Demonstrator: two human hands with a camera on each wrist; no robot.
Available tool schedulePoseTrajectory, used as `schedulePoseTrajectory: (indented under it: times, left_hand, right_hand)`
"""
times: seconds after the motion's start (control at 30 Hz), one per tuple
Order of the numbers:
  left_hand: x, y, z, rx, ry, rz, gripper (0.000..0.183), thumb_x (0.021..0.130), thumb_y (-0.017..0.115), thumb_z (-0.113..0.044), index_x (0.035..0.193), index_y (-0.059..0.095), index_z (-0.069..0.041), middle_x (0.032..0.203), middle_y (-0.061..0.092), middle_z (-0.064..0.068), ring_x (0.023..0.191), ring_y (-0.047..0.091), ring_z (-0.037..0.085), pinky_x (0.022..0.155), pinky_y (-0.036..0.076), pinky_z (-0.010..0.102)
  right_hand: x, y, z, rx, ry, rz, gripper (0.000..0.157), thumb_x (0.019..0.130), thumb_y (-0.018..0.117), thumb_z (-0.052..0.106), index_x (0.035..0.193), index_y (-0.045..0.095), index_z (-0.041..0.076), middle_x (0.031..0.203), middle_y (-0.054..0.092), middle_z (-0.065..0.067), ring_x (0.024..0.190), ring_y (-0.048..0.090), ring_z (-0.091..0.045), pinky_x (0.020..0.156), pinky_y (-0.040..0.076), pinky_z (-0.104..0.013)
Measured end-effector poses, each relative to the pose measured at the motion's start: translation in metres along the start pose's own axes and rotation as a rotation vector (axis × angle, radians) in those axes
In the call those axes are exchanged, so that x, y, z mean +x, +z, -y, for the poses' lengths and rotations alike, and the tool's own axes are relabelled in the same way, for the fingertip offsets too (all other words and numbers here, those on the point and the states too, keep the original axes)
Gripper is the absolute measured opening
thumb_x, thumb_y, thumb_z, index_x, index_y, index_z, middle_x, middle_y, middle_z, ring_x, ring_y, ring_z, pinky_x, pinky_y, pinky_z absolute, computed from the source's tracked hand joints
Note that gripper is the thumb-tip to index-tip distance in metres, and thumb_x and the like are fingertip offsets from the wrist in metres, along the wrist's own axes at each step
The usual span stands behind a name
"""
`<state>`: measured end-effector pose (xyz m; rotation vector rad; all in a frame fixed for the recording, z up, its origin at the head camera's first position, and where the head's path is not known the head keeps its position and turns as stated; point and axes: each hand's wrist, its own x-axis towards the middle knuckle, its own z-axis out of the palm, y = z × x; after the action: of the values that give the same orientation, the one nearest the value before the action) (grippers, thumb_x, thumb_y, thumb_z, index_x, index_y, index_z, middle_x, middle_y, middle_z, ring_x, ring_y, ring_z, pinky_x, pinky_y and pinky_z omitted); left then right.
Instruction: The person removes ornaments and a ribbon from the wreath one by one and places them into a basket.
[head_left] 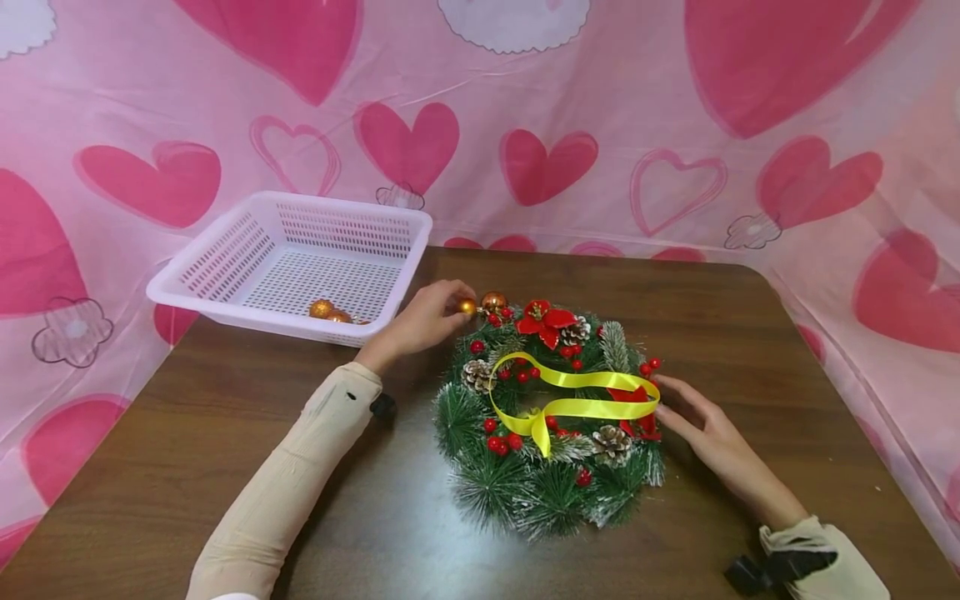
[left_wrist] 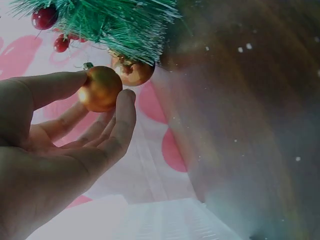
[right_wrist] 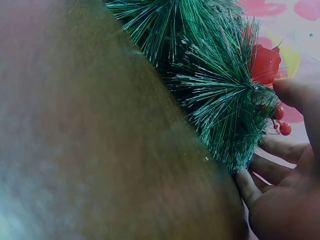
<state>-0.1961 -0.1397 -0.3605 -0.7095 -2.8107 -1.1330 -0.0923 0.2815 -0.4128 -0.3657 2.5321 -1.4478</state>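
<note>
A green Christmas wreath (head_left: 487, 483) lies on the table, dressed with pinecones, red berries and a red poinsettia (head_left: 545, 322). A loop of yellow ribbon (head_left: 592, 408) lies across it. At the wreath's far left edge, my left hand (head_left: 431, 317) pinches a small gold bauble (left_wrist: 100, 89) between thumb and fingertips. Just beyond it, a second, shiny copper-gold bauble (head_left: 493, 302) sits against the greenery. My right hand (head_left: 712, 442) rests at the wreath's right side, its fingers extended and touching the outer edge, the thumb near a red flower (right_wrist: 266, 64).
A white plastic basket (head_left: 225, 312) with slotted walls stands at the back left of the wooden table (head_left: 360, 525). Several gold baubles (head_left: 322, 308) lie in its near right corner. Behind the table hangs a pink cloth (head_left: 480, 100) printed with hearts.
</note>
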Motion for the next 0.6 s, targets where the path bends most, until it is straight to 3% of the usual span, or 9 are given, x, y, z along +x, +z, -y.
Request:
schedulePoseTrajectory:
  times: [0.13, 0.23, 0.37, 0.47, 0.6]
  left_hand:
    - [0.0, -0.002, 0.0, -0.004, 0.01, -0.019, 0.03, 0.092, 0.068, -0.005, 0.12, 0.062, 0.002, 0.111, 0.067, 0.014, 0.102, 0.066, 0.027, 0.093, 0.053, 0.04]
    - [0.0, -0.004, -0.002, -0.001, 0.024, -0.029, 0.029, 0.092, 0.068, -0.006, 0.12, 0.062, 0.002, 0.11, 0.069, 0.014, 0.101, 0.066, 0.027, 0.092, 0.053, 0.039]
    - [0.0, -0.006, -0.005, -0.009, 0.036, -0.024, 0.028, 0.093, 0.068, -0.005, 0.119, 0.062, 0.002, 0.109, 0.069, 0.014, 0.102, 0.066, 0.027, 0.092, 0.053, 0.04]
    - [-0.001, -0.009, -0.008, -0.02, 0.047, -0.022, 0.027, 0.093, 0.067, -0.005, 0.118, 0.063, 0.002, 0.109, 0.069, 0.014, 0.102, 0.066, 0.028, 0.092, 0.053, 0.043]
    - [-0.003, -0.013, -0.013, -0.028, 0.058, -0.022, 0.025, 0.093, 0.067, -0.005, 0.118, 0.063, 0.001, 0.11, 0.069, 0.015, 0.103, 0.066, 0.028, 0.091, 0.054, 0.044]
  right_hand:
    - [0.0, 0.0, 0.0, -0.006, 0.01, -0.001, 0.054, 0.104, 0.054, 0.029, 0.151, 0.038, 0.007, 0.154, 0.036, -0.018, 0.14, 0.03, -0.04, 0.105, 0.03, -0.07]
    - [0.0, 0.0, 0.0, -0.016, 0.009, -0.002, 0.054, 0.104, 0.053, 0.03, 0.151, 0.038, 0.008, 0.153, 0.038, -0.017, 0.139, 0.034, -0.036, 0.109, 0.039, -0.043]
    - [0.0, 0.0, -0.002, -0.039, -0.009, -0.004, 0.052, 0.104, 0.053, 0.029, 0.15, 0.039, 0.009, 0.151, 0.041, -0.015, 0.132, 0.041, -0.011, 0.091, 0.037, -0.007]
    - [0.0, 0.0, -0.002, -0.035, -0.023, -0.006, 0.051, 0.104, 0.053, 0.028, 0.15, 0.04, 0.009, 0.15, 0.042, -0.015, 0.125, 0.04, 0.005, 0.091, 0.038, -0.007]
    - [0.001, 0.0, -0.002, -0.035, -0.025, -0.009, 0.051, 0.104, 0.053, 0.028, 0.149, 0.041, 0.009, 0.149, 0.044, -0.016, 0.122, 0.04, 0.008, 0.091, 0.038, -0.007]
